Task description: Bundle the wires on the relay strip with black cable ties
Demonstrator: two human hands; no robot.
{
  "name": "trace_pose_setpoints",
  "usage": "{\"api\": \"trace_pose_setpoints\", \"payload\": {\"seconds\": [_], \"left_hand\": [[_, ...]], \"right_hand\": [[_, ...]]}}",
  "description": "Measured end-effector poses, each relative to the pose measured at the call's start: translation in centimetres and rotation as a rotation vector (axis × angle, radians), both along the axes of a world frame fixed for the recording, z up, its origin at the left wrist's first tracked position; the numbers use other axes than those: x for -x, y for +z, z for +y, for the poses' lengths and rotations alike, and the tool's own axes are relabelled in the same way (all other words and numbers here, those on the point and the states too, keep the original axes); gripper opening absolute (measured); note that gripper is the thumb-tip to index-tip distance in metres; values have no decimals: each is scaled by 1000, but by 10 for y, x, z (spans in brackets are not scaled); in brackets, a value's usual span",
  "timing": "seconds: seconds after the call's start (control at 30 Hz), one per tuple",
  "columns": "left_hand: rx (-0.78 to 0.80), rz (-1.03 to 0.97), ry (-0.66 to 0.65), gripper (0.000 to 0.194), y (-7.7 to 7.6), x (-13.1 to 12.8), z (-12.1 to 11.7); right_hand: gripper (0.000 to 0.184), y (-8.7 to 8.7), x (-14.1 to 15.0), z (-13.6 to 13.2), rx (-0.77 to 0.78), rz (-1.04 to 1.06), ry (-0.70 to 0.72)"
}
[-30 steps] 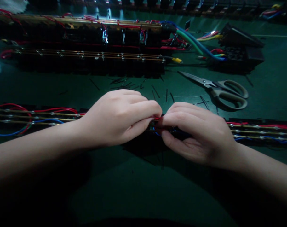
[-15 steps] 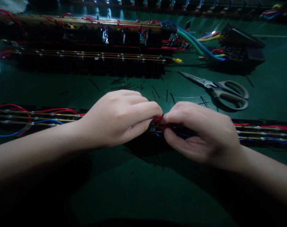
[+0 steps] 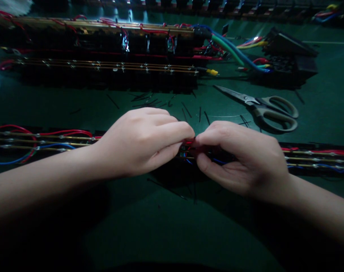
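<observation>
Left hand [image 3: 149,141], fingers in a pinch on red wire [image 3: 189,143]; right hand [image 3: 242,158] alongside, grip unclear

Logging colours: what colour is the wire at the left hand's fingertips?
Red. The wire by the left hand shows best in the head view.

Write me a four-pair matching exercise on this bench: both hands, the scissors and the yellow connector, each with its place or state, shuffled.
1. Left hand
2. Right hand
3. Scissors
4. Yellow connector

A. Lying on the green surface, handles toward the right of the picture
B. Thumb close under the forefinger
C. On the end of a short dark lead
D. A gap showing between the tips of thumb and forefinger

Right pairs: 1-B, 2-D, 3-A, 4-C
</observation>
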State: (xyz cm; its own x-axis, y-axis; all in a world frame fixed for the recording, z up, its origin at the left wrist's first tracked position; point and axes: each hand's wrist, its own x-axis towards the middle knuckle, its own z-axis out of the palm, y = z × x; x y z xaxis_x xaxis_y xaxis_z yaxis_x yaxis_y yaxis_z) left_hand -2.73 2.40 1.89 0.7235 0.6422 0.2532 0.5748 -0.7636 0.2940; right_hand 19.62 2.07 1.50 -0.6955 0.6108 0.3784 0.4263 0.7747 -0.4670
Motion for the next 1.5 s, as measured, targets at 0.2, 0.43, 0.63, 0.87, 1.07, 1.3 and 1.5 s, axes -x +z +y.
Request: {"api": "trace_pose_setpoints", "payload": {"seconds": [0.2,0.43,0.63,0.87,1.07,1.3,1.5], "left_hand": [[-15,7,1,25,0,0,0],[-38,-15,-10,24,-2,-1,0],[-43,-25,-31,22,-3,-2,0],[-48,-31,-33,21,-3,-1,0],[-47,-48,-34,20,-5,-1,1],[-44,-21,-28,22,-4,-1,1],[-30,-9,-34,22,-4,-1,2]], "right_hand": [[10,0,1,-1,-6,-1,-6],[9,0,1,0,7,1,-1],[9,-3,1,1,-27,16,53],[7,-4,1,3,-14,-11,111],[7,-3,1,3,-34,-36,124],[8,-2,3,3,-44,-45,133],[7,-2,3,3,-52,-41,148]]}}
